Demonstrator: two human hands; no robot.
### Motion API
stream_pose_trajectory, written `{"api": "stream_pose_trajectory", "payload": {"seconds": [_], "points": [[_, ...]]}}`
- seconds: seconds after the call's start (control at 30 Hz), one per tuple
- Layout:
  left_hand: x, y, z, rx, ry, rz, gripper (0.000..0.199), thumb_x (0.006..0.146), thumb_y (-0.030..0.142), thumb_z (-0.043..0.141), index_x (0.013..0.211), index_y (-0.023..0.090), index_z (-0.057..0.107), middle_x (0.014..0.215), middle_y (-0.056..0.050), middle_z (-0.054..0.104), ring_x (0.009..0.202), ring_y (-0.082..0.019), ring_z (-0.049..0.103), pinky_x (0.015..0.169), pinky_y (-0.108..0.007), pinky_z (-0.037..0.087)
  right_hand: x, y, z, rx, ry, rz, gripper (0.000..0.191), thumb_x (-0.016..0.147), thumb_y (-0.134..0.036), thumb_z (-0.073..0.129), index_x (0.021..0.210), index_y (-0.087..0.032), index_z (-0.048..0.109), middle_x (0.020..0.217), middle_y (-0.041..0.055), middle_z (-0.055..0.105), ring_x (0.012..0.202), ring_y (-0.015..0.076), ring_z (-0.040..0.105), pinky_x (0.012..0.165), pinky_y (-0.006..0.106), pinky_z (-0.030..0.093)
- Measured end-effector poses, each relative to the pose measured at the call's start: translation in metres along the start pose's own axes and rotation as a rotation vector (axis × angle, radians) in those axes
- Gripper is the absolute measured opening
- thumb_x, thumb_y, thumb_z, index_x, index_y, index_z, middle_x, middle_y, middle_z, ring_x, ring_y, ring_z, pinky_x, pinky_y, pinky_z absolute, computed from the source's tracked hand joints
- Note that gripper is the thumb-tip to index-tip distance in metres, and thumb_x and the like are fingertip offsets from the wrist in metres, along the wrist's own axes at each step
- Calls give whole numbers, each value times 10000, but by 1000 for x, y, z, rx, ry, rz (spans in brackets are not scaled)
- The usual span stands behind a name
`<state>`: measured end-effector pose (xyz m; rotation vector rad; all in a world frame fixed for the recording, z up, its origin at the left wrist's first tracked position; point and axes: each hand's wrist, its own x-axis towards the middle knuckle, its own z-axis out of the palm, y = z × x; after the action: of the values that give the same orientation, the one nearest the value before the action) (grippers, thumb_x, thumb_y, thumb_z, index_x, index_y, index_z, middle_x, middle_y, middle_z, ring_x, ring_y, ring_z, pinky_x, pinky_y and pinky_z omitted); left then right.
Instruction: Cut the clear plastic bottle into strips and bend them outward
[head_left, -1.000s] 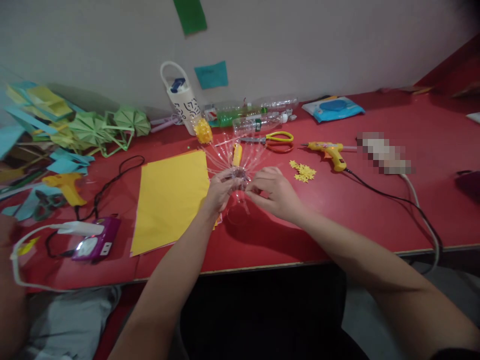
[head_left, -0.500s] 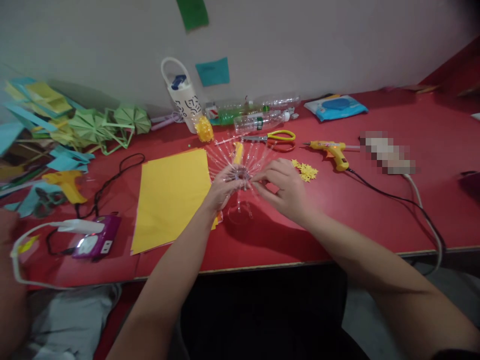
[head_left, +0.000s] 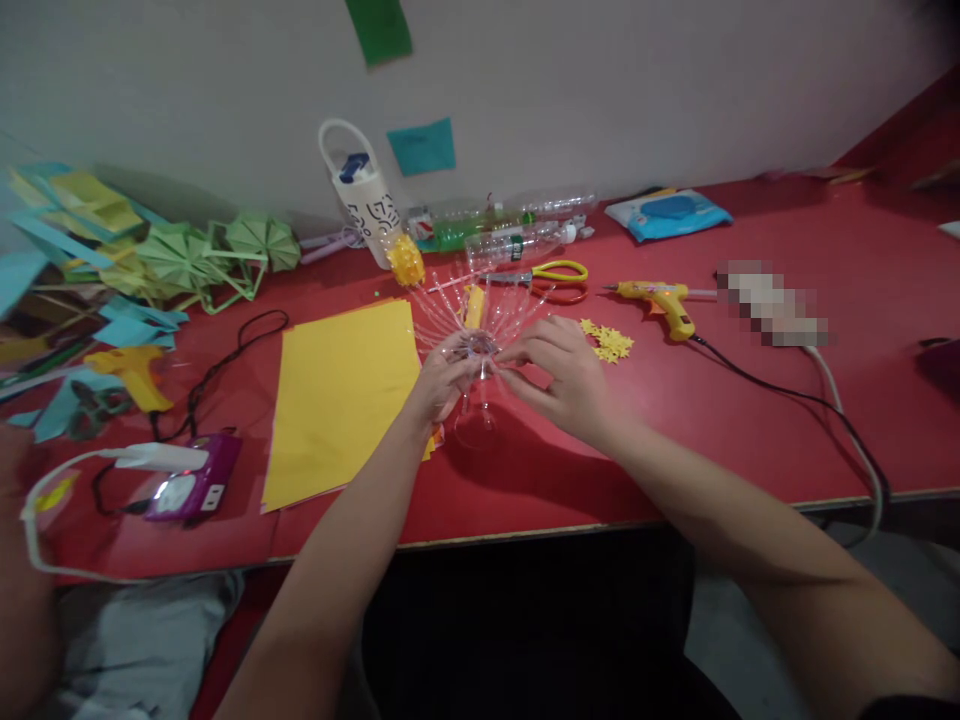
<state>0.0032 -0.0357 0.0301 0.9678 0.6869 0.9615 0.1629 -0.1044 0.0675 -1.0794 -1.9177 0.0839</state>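
Note:
A clear plastic bottle (head_left: 482, 343) cut into many thin strips is held above the red table, its strips fanned outward. My left hand (head_left: 444, 378) is closed around its middle from the left. From the right, my right hand (head_left: 561, 378) has its thumb and forefinger together at the base of the strips, pinching one near the centre; the exact contact is hard to see. A small yellow object (head_left: 474, 306) shows behind the fanned strips. Just right of my right hand lies a pile of yellow paper stars (head_left: 611, 343).
Yellow paper sheets (head_left: 345, 400) lie left of my hands. Scissors (head_left: 555, 280), plastic bottles (head_left: 517, 243) and a white tumbler (head_left: 367, 210) are behind. Corded glue guns (head_left: 660, 298) rest on both sides; a purple power socket (head_left: 196, 478) stands left. Another person's arm (head_left: 26, 560) is at far left.
The view has shifted very slightly. The cut bottle has turned a little between my hands; both hands keep nearly the same place and grip.

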Motion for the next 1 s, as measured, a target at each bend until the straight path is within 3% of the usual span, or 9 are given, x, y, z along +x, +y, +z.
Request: {"api": "stream_pose_trajectory", "payload": {"seconds": [0.17, 0.4, 0.8, 1.0], "points": [[1, 0, -2, -27, 5, -12, 369, 517, 164, 799, 857, 173, 657, 748, 29, 674, 608, -77, 611, 640, -223, 487, 0, -2, -5, 55, 9, -20, 86, 864, -256, 575, 851, -243, 659, 826, 26, 642, 807, 206, 578, 793, 393, 394], [0, 1, 0, -11, 6, -44, 287, 520, 150, 787, 790, 133, 693, 696, 7, 684, 546, -76, 599, 567, -215, 459, 3, -3, -11, 219, 155, 184, 167, 882, -238, 528, 759, -246, 640, 703, -5, 595, 712, 172, 558, 698, 344, 442], [1, -2, 0, -9, 17, -69, 315, 497, 153, 800, 801, 145, 719, 704, -7, 708, 543, -79, 580, 565, -227, 461, 2, 3, -4, 137, 77, 217, 125, 857, -213, 556, 851, -244, 677, 730, -5, 593, 748, 175, 556, 716, 333, 427], [0, -3, 0, 21, -37, -77, 307, 519, 175, 795, 813, 149, 712, 713, -17, 713, 542, -98, 580, 544, -250, 475, 2, 4, -2, 134, 80, 229, 93, 845, -202, 576, 844, -237, 662, 730, -6, 594, 738, 168, 554, 704, 319, 424]]}}
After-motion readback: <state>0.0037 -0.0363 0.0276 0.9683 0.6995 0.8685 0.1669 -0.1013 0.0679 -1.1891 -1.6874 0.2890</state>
